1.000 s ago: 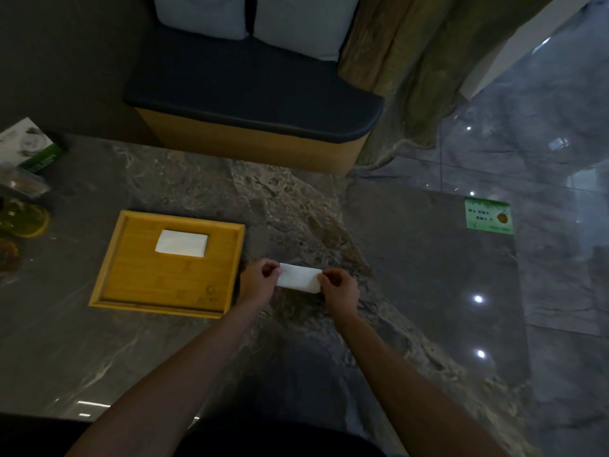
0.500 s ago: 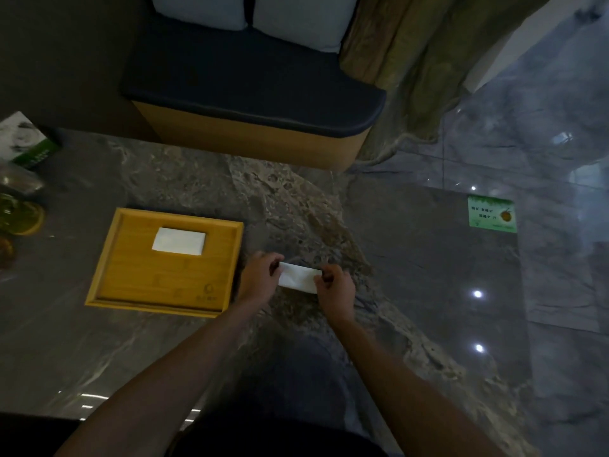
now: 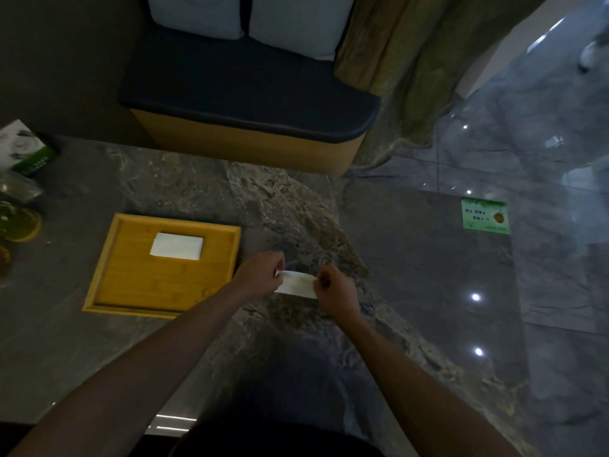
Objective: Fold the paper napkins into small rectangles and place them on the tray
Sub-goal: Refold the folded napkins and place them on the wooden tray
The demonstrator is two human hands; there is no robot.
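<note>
While one folded napkin [image 3: 177,245] lies inside the wooden tray [image 3: 131,291], both hands, left hand [image 3: 260,275] and right hand [image 3: 334,291], pinch a second napkin [image 3: 296,285] with curled fingers just right of the tray, above the bench [image 3: 66,341]

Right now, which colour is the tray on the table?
The tray is yellow-orange wood, seen best in the head view, the only one.

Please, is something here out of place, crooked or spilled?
Nothing stands out. One folded napkin lies flat in the wooden tray; the hands, left hand and right hand, pinch another napkin beside it.
</note>
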